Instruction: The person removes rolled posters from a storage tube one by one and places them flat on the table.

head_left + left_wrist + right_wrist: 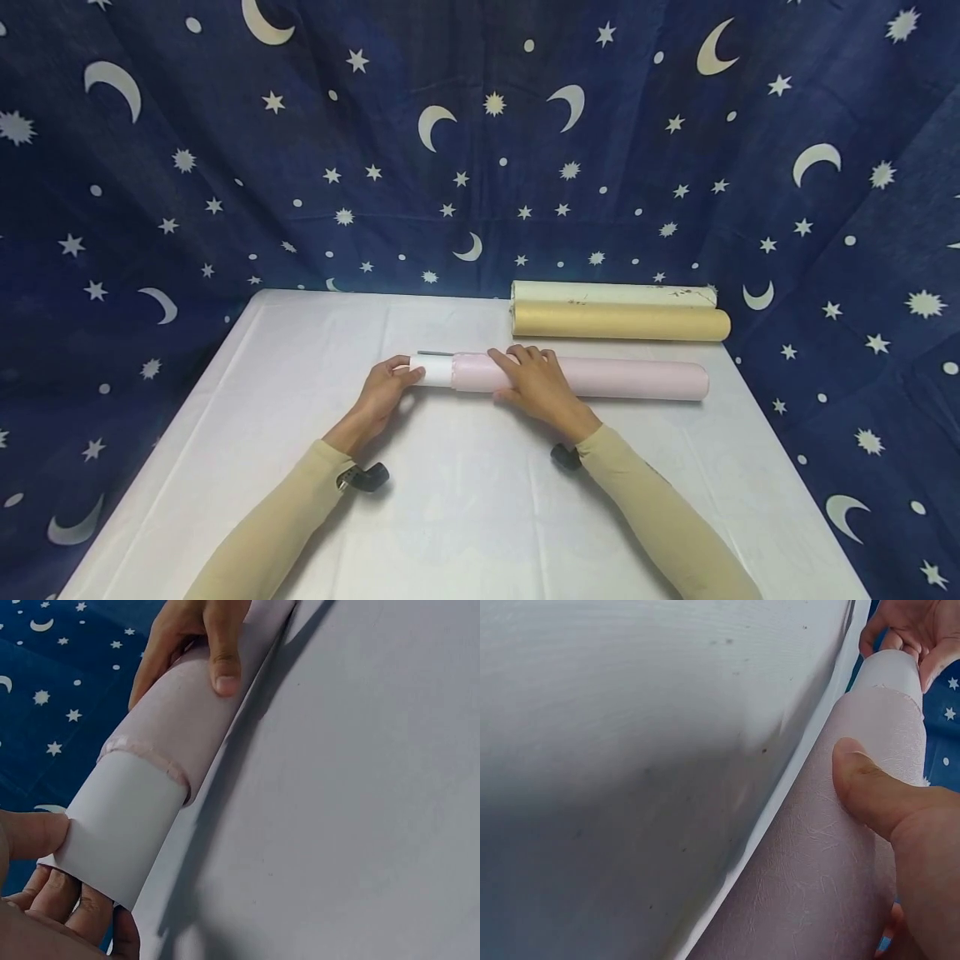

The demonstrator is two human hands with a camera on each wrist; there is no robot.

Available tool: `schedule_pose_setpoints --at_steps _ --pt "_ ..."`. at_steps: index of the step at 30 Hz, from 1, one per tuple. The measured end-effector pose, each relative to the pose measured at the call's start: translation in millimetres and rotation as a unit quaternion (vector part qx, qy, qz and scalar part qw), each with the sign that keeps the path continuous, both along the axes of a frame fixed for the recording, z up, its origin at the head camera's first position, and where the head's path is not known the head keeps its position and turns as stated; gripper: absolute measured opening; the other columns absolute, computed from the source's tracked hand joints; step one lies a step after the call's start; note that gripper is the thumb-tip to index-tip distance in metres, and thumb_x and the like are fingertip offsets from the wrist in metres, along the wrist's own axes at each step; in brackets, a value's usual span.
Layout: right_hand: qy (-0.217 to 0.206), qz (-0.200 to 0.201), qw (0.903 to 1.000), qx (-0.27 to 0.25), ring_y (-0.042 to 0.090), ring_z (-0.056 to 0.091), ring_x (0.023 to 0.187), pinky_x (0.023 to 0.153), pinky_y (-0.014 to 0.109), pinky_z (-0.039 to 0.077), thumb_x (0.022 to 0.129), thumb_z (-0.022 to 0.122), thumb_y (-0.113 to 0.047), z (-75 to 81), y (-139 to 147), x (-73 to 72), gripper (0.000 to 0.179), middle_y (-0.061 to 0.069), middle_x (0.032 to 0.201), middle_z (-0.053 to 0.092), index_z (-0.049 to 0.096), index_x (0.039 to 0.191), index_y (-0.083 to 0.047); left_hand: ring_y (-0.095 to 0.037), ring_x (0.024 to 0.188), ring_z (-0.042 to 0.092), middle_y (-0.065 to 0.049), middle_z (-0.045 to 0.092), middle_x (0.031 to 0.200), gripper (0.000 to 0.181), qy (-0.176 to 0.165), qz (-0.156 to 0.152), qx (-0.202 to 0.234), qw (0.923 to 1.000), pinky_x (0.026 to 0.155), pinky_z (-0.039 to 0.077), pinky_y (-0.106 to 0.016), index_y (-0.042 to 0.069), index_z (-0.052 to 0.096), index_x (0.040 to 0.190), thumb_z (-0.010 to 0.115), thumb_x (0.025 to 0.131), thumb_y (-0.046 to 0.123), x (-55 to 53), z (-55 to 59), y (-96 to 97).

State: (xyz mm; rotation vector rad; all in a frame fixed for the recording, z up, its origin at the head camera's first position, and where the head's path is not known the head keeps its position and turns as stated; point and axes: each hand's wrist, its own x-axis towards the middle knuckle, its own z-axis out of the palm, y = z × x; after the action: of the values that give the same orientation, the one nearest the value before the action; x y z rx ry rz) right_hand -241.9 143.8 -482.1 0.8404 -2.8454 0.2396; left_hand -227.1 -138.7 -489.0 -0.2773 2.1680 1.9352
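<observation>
A pink roll (637, 378), seemingly of textured paper, lies crosswise on the white-covered table. From its left end sticks out a smooth white tube (437, 370), and the pink edge around it looks ragged in the left wrist view. My left hand (381, 393) pinches the white tube's free end, thumb (34, 834) on the outside and fingers at the open rim. Over the pink roll, left of its middle, my right hand (542, 385) grips with the thumb (866, 784) on the near side. Its fingertips are partly hidden behind the roll.
Behind the pink roll lie a yellow roll (622, 321) and a cream roll (600, 292) with dark marks, side by side. A thin grey rod (435, 352) shows just behind the white tube. A dark blue curtain (480, 150) with moons and stars hangs beyond the table (465, 517).
</observation>
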Motion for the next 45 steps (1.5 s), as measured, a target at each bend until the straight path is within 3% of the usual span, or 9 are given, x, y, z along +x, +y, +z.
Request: schedule_pose_setpoints --at_steps 17,32,45 --pt "0.005 -0.005 1.0 0.001 0.035 0.056 0.118 0.095 0.053 0.041 0.085 0.072 -0.047 2.4 15 2.0 0.07 0.012 0.131 0.058 0.045 0.147 -0.024 -0.029 0.127 0.051 -0.017 0.064 0.131 0.045 0.0 0.009 0.004 1.0 0.118 0.029 -0.046 0.001 0.05 0.132 0.062 0.095 0.022 2.2 1.5 -16.8" --pt "0.003 -0.009 0.9999 0.004 0.036 0.056 0.118 0.096 0.053 0.041 0.086 0.071 -0.046 3.1 30 4.1 0.071 0.013 0.131 0.058 0.044 0.148 -0.024 -0.021 0.111 0.059 -0.017 0.068 0.124 0.037 0.018 0.017 0.006 0.9997 0.113 0.034 -0.044 -0.001 0.054 0.125 0.062 0.095 0.019 2.5 1.2 -30.9" --pt "0.023 -0.009 0.9997 0.007 0.037 0.056 0.117 0.096 0.056 0.042 0.085 0.073 -0.044 7.2 41 7.1 0.07 0.014 0.13 0.058 0.045 0.146 -0.025 -0.031 0.127 0.053 -0.021 0.061 0.134 0.043 0.011 0.022 0.004 0.9997 0.117 0.031 -0.045 -0.001 0.05 0.133 0.06 0.096 0.019 3.8 2.4 -39.6"
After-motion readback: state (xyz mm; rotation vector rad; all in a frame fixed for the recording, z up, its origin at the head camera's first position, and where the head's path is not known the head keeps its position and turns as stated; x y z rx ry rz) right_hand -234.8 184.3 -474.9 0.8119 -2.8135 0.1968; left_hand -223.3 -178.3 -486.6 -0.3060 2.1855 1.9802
